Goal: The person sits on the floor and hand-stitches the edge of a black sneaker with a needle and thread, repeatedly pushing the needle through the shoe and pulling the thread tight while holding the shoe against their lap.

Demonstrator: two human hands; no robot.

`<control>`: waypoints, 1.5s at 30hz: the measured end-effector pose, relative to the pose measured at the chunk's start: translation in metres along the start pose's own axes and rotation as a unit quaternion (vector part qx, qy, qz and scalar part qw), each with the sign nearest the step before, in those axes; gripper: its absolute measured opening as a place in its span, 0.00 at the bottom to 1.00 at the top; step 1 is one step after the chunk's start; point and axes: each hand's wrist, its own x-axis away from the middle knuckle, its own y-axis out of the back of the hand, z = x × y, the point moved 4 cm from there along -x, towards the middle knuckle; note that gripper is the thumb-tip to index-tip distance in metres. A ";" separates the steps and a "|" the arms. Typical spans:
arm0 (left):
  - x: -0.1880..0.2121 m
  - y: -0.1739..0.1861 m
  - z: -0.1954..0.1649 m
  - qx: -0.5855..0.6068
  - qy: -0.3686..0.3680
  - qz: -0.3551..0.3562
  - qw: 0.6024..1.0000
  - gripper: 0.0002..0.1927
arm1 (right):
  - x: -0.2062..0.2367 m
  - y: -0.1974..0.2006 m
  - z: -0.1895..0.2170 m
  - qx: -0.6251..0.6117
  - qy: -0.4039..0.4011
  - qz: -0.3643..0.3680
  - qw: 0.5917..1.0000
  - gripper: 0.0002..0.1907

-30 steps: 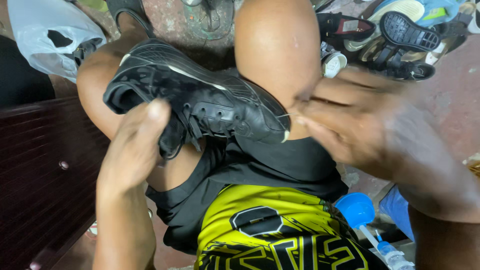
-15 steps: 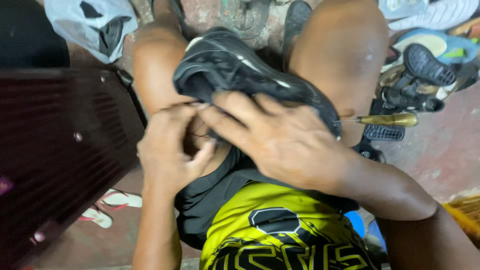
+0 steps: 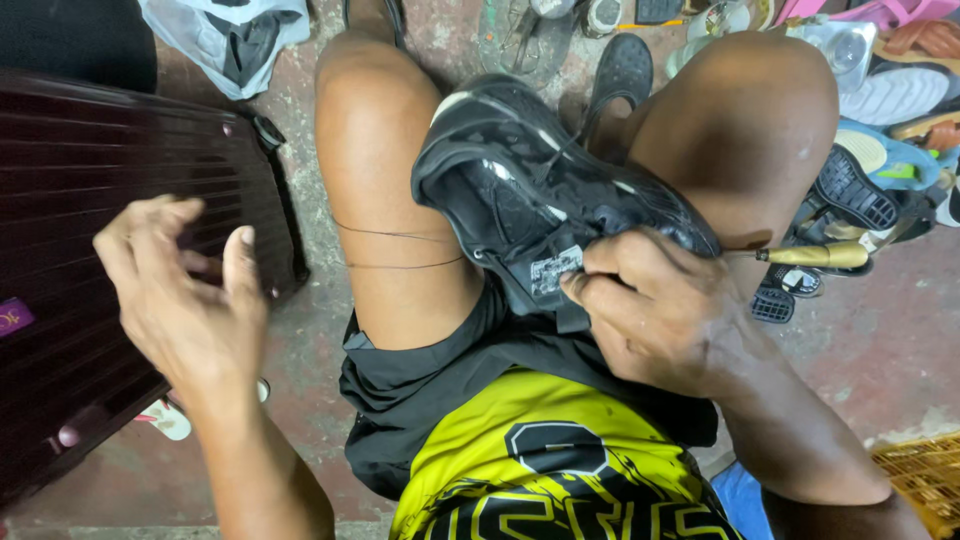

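Left hand lets go and pulls thread from the black shoe

The right hand (image 3: 660,310) now pins the black shoe (image 3: 540,215) on the lap, fingers closed round its opening; the left hand (image 3: 185,300) has moved away, fingers half open, drawing thread (image 3: 395,235) tight.

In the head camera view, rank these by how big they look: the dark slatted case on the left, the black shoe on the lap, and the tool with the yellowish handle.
1. Dark slatted case, largest, though it runs off the frame.
2. Black shoe, held by the right hand.
3. Tool with the yellowish handle, smallest; part of it is hidden behind the hand.
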 end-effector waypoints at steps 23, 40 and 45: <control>0.018 -0.058 -0.110 0.620 0.116 0.437 0.641 0.06 | 0.043 0.003 -0.012 -0.106 0.097 0.090 0.986 0.11; 0.017 -0.153 -0.124 0.073 -0.196 0.568 0.796 0.08 | 0.041 0.019 -0.004 -0.217 0.118 0.093 0.964 0.13; 0.020 -0.140 -0.113 0.071 -0.174 0.570 0.800 0.08 | 0.082 0.081 -0.030 0.185 0.092 0.078 0.975 0.24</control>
